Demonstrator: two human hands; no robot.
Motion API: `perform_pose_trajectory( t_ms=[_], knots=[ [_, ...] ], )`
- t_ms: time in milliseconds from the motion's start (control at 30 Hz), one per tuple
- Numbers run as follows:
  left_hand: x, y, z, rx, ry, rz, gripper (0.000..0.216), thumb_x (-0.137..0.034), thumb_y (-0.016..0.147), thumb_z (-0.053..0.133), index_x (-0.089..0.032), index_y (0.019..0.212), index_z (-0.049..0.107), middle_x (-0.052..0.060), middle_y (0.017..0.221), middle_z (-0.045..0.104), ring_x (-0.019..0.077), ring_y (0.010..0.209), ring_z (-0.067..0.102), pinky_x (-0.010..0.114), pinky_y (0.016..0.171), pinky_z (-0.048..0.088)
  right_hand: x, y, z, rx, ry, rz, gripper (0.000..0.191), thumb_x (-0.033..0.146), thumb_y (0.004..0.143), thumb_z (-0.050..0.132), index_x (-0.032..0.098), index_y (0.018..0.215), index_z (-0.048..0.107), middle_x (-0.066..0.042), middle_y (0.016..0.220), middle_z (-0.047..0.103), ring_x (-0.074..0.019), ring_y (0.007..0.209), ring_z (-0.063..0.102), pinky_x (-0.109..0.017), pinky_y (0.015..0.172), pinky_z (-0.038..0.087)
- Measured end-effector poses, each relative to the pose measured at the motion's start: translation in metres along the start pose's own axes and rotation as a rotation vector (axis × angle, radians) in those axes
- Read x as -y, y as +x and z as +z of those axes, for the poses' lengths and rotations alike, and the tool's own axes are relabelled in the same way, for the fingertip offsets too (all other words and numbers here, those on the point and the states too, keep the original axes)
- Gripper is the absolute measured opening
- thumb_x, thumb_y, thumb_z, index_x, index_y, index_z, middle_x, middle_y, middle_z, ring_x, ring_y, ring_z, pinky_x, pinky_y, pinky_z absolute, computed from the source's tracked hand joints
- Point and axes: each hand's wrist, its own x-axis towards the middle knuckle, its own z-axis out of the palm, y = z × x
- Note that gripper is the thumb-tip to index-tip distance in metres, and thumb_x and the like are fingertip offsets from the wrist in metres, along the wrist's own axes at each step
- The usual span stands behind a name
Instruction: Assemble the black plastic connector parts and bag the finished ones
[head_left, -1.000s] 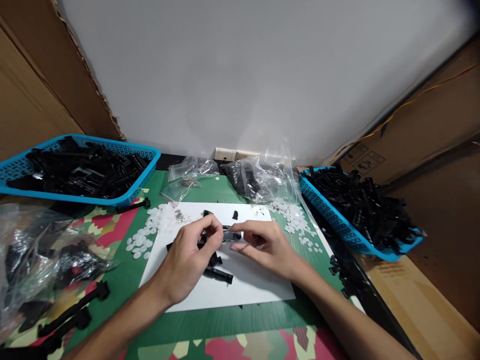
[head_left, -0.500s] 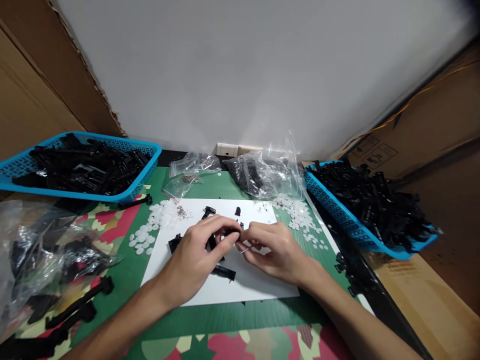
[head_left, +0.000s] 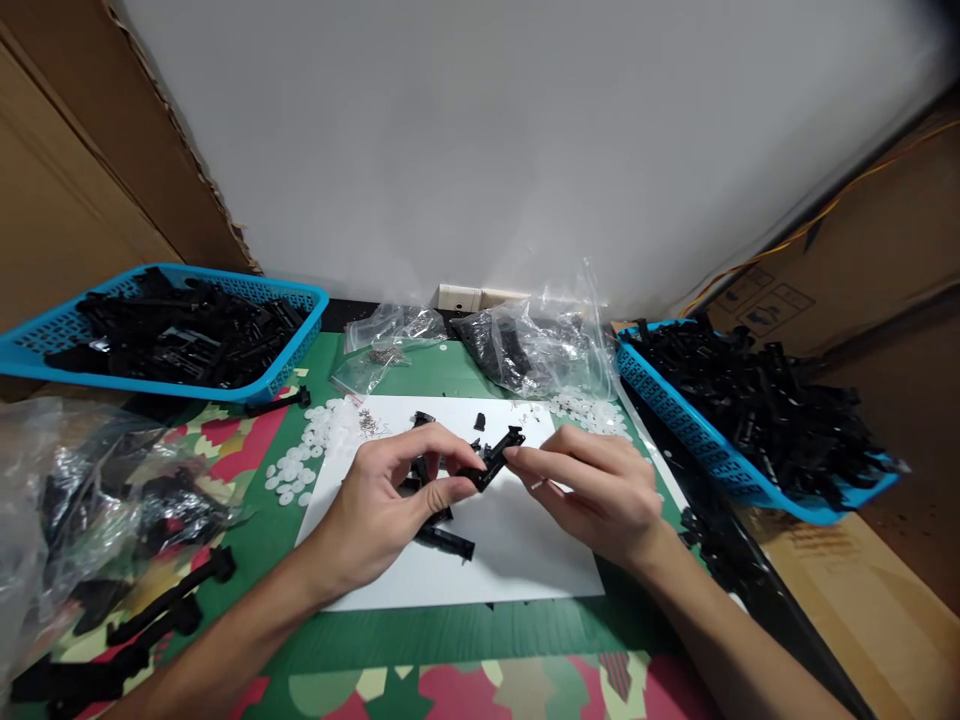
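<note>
My left hand pinches a narrow black plastic part between thumb and fingers, tilted up to the right above the white sheet. My right hand is closed close by, its index fingertip at the part's right side. Something small and pale shows between the right fingers, too little of it to name. Beneath and behind the left hand, more black plastic parts lie on the sheet, partly covered by the hand. A small black piece rests farther back, and small thin metal pieces are heaped at the back left.
Blue baskets full of black parts stand at the left and right. White discs lie left of the sheet, others to its right. Plastic bags sit at the back. Long black parts lie front left.
My right hand has drawn back to the right, so the black part in my left hand now shows its length. The view has shifted slightly.
</note>
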Motion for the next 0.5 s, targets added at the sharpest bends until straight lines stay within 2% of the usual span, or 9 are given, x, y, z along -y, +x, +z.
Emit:
perform_pose_trajectory(
  t_ms=[100,200,333,500],
  knots=[
    [-0.003,0.000,0.001,0.008,0.012,0.050,0.010,-0.028,0.091,0.083,-0.024,0.096,0.075,0.004,0.099,0.075,0.0211,0.099,0.069,0.034,0.090,0.052,0.001,-0.002,-0.006,0.019,-0.090,-0.105,0.038,0.001,0.094,0.062,0.022,0.125,0.070,0.001,0.070,0.063,-0.0119,0.056,0.055,-0.027,0.053,0.040],
    [-0.005,0.001,0.000,0.009,0.099,0.128,0.016,-0.025,0.087,0.086,-0.023,0.096,0.074,0.004,0.100,0.076,0.0217,0.100,0.070,0.036,0.092,0.054,0.003,0.001,-0.011,0.081,-0.164,-0.222,0.034,0.002,0.096,0.058,0.012,0.127,0.068,-0.002,0.069,0.062,-0.0142,0.057,0.051,-0.030,0.052,0.039],
    [0.001,0.002,-0.003,-0.042,0.346,0.307,0.025,-0.025,0.083,0.090,-0.023,0.103,0.074,0.005,0.100,0.078,0.0236,0.100,0.070,0.040,0.094,0.054,0.008,0.008,-0.015,0.166,-0.274,-0.325,0.023,0.005,0.099,0.053,0.005,0.115,0.071,-0.005,0.069,0.063,-0.0161,0.059,0.051,-0.033,0.052,0.039],
    [0.012,0.004,-0.005,-0.084,0.563,0.498,0.029,-0.016,0.091,0.081,-0.022,0.119,0.074,0.007,0.113,0.080,0.0237,0.105,0.073,0.043,0.097,0.052,0.012,0.013,-0.013,0.136,-0.321,-0.341,0.016,0.005,0.099,0.058,0.008,0.098,0.073,-0.002,0.066,0.059,-0.0146,0.057,0.046,-0.033,0.051,0.034]
  ],
)
